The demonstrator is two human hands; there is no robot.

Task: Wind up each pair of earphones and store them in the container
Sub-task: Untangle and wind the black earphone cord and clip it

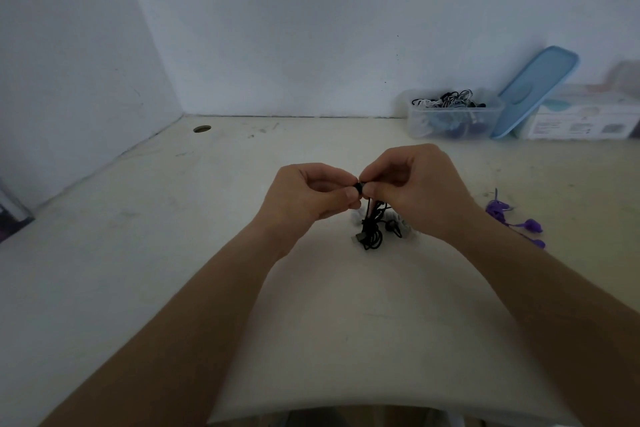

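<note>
Black wired earphones [372,230] are held above the middle of the off-white tabletop [173,253]. One earbud end is pinched between thumb and forefinger of the left hand [311,196]. The cable right next to it is pinched by the fingers [377,189] of the right hand [419,191]. Both sets of fingers are curled and clamped on the earphones, with the hands almost touching. The rest of the cable hangs below in a loose bundle with the plug at the bottom; contact with the tabletop cannot be told. Something pale grey is partly hidden behind the bundle and cannot be identified. Purple wired earphones [516,218] are left loose on the tabletop, just right of the right forearm. A clear rectangular plastic container [453,125] is set far right against the white wall [311,28], uncovered, with coiled black and white earphones inside. A light-blue plastic lid [535,94] is leaned on a white cardboard box [585,118] beside the container.
</note>
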